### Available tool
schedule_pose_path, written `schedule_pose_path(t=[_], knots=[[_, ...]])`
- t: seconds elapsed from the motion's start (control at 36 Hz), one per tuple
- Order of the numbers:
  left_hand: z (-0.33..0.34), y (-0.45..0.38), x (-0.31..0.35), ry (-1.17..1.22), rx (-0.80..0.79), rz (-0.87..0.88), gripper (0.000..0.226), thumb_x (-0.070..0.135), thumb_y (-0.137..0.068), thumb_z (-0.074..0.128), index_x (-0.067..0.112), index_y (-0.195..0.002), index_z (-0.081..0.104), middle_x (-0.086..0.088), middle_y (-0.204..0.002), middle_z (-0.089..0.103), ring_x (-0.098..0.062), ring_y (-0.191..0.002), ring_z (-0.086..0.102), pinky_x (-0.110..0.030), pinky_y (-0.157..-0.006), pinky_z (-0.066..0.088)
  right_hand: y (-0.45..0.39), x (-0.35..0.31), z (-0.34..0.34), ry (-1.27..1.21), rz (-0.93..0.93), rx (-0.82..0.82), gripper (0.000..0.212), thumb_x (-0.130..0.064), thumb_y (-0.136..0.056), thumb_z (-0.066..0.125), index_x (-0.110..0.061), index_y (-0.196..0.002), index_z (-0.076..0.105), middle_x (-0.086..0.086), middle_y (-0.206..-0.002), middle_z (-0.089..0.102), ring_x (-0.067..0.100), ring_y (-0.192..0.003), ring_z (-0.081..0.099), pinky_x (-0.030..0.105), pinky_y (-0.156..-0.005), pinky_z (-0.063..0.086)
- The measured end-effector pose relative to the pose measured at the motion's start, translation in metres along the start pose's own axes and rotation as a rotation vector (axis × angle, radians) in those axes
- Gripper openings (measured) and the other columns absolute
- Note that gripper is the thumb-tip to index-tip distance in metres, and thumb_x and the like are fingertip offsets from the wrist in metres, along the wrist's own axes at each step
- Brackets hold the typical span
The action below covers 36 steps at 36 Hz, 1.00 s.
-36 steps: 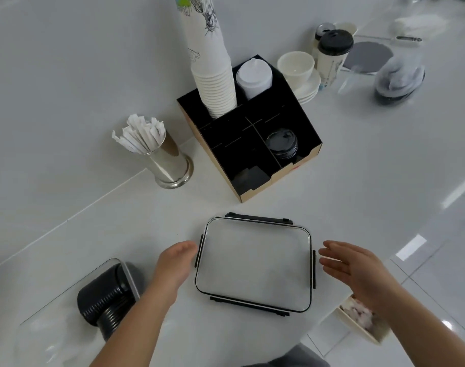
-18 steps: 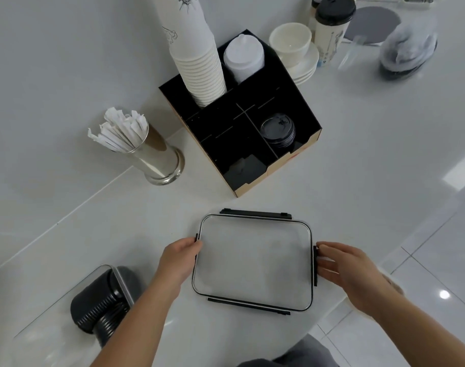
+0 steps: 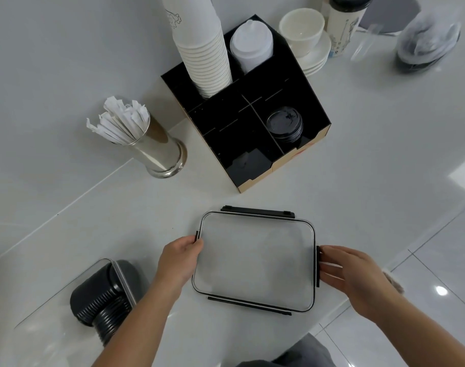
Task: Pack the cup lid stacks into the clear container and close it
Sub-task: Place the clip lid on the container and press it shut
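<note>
A flat clear container lid (image 3: 255,260) with black latches lies on the white counter in front of me. My left hand (image 3: 178,258) grips its left edge. On the right side, my right hand (image 3: 350,271) has its fingers on the black latch. The clear container (image 3: 119,274) stands at the lower left, with two stacks of black cup lids (image 3: 98,303) lying on their sides inside it. A black organizer box (image 3: 252,160) behind holds another black lid stack (image 3: 285,125) and a white lid stack (image 3: 252,46).
A tall stack of paper cups (image 3: 202,49) fills the organizer's back left slot. A metal cup of wrapped straws (image 3: 157,152) stands to its left. A cup on saucers (image 3: 302,30) and a tumbler (image 3: 342,25) sit behind. The counter edge drops to tiled floor at the right.
Both hands have moved in from beside the clear lid and now grasp its left and right edges. The camera has tilted a little closer.
</note>
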<state>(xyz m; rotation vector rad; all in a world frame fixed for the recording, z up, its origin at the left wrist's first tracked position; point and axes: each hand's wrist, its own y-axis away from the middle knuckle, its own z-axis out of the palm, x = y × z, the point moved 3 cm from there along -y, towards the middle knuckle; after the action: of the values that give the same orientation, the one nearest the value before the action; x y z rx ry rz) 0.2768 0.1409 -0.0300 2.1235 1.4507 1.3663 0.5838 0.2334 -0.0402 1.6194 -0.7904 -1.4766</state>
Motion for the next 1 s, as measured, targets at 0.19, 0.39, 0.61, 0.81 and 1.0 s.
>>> schedule_pose_path(t=[0.19, 0.39, 0.61, 0.81, 1.0], knots=[[-0.016, 0.009, -0.005, 0.037, 0.037, -0.024, 0.01, 0.033, -0.086, 0.065, 0.03, -0.085, 0.075, 0.01, -0.078, 0.072, -0.017, -0.075, 0.063, -0.03, -0.073, 0.05, 0.009, -0.007, 0.007, 0.0, -0.048, 0.014, 0.018, -0.009, -0.096, 0.056, -0.002, -0.096, 0.072, 0.017, -0.097, 0.076, 0.032, -0.088, 0.071, 0.044, -0.088, 0.055], [-0.046, 0.022, 0.0, 0.178, 0.035, 0.031, 0.02, 0.035, -0.083, 0.068, 0.019, -0.088, 0.079, 0.007, -0.092, 0.079, -0.015, -0.092, 0.073, -0.044, -0.097, 0.054, 0.028, -0.017, 0.02, -0.016, -0.149, 0.027, 0.017, -0.008, -0.097, 0.055, -0.003, -0.096, 0.071, 0.016, -0.096, 0.074, 0.032, -0.086, 0.07, 0.04, -0.082, 0.054], [-0.092, 0.057, -0.007, 0.301, 0.119, 0.152, 0.036, 0.062, -0.074, 0.058, 0.027, -0.079, 0.055, 0.001, -0.08, 0.06, -0.015, -0.08, 0.058, -0.044, -0.096, 0.049, 0.066, -0.026, 0.044, 0.001, -0.292, -0.01, 0.019, -0.008, -0.097, 0.054, -0.005, -0.092, 0.072, 0.004, -0.076, 0.079, 0.024, -0.074, 0.074, 0.036, -0.077, 0.055], [-0.13, 0.086, -0.029, 0.476, 0.229, 0.172, 0.031, 0.047, -0.089, 0.06, 0.031, -0.068, 0.077, 0.009, -0.082, 0.079, -0.015, -0.096, 0.072, -0.041, -0.099, 0.05, 0.105, -0.034, 0.079, 0.028, -0.414, -0.057, 0.018, -0.009, -0.096, 0.055, -0.003, -0.098, 0.072, 0.008, -0.087, 0.078, 0.027, -0.079, 0.075, 0.033, -0.076, 0.055], [-0.165, 0.103, -0.055, 0.687, 0.273, 0.154, 0.033, 0.043, -0.096, 0.054, 0.016, -0.092, 0.074, -0.004, -0.099, 0.077, -0.022, -0.102, 0.071, -0.045, -0.104, 0.048, 0.133, -0.033, 0.11, 0.096, -0.489, -0.102, 0.018, -0.012, -0.096, 0.056, -0.001, -0.094, 0.07, 0.011, -0.087, 0.077, 0.024, -0.079, 0.076, 0.034, -0.08, 0.056]])
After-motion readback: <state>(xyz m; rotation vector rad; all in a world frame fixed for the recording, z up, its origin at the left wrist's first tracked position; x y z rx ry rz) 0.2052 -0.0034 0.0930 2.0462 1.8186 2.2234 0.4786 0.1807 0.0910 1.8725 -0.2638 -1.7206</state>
